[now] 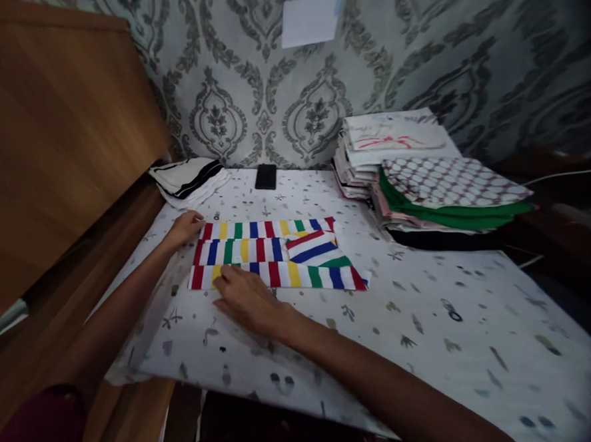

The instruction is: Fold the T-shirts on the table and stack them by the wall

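Note:
A garment (302, 275) with red, yellow, green, blue and white stripes lies folded into a long flat shape on the patterned tablecloth. Its layers run lengthwise, and a smaller piece is folded over slantwise near the right end. At its far left corner, my left hand (187, 228) has its fingertips together on the fabric edge. My right hand (250, 299) lies over the near edge, left of the middle, with fingers bent on the cloth and the thumb apart from them. Part of the near edge is hidden under that hand.
A dark phone (266, 176) lies near the wall. Folded black and white cloth (190, 178) sits at the back left. Two stacks of folded fabric, a white-topped one (395, 134) and a patterned-topped one (453, 180), stand at the back right. A wooden panel (55, 133) rises on the left.

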A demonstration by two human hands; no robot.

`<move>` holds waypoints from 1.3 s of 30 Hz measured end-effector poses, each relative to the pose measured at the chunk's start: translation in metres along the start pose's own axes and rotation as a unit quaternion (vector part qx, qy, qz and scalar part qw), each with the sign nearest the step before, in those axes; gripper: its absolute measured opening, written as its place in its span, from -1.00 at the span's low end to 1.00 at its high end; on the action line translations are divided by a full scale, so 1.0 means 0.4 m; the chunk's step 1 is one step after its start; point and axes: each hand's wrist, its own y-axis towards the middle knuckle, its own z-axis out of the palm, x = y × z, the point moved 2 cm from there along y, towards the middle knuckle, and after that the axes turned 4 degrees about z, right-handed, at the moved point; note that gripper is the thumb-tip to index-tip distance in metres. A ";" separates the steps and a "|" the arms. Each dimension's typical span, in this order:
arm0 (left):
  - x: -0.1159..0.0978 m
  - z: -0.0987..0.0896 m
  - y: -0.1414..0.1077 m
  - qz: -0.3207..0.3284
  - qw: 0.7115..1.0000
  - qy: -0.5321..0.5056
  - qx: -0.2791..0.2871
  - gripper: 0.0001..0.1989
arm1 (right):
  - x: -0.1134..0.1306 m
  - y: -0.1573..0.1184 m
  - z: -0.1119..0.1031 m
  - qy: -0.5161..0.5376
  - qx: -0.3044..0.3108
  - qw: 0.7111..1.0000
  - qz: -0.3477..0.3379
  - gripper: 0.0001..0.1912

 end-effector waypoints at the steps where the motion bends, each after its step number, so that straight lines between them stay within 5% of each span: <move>1: 0.003 0.003 0.018 0.001 1.000 0.015 -0.003 -0.72 | 0.021 0.025 0.012 -0.014 0.006 1.000 -0.009 -0.82; 6: 0.015 0.018 0.064 -0.008 0.997 0.071 -0.001 -0.83 | 0.063 0.112 0.053 -0.058 0.015 0.998 -0.008 -0.79; 14: -0.001 0.003 0.048 0.012 0.998 0.054 0.035 -0.84 | 0.074 0.170 0.072 -0.051 0.028 0.998 -0.018 -0.78; 20: -0.072 -0.025 0.031 0.015 0.990 -0.125 0.070 -0.69 | 0.024 0.111 0.023 0.110 -0.045 0.982 0.149 -0.78; 23: -0.148 -0.019 0.039 0.035 0.972 -0.196 0.124 -0.55 | -0.021 0.044 0.000 0.285 -0.139 0.915 0.248 -0.87; 28: -0.285 0.077 0.067 0.050 0.955 -0.188 0.224 -0.68 | -0.103 -0.085 0.016 0.621 -0.172 0.674 0.361 -0.84; 31: -0.340 0.162 0.075 0.048 0.949 -0.144 0.275 -0.68 | -0.137 -0.149 0.017 0.680 -0.170 0.577 0.420 -0.82; 34: -0.362 0.212 0.078 0.046 0.941 -0.115 0.314 -0.70 | -0.152 -0.183 0.001 0.707 -0.145 0.534 0.440 -0.83; 39: -0.359 0.208 0.092 0.114 0.934 -0.066 0.332 -0.75 | -0.160 -0.183 -0.020 0.726 -0.112 0.519 0.438 -0.85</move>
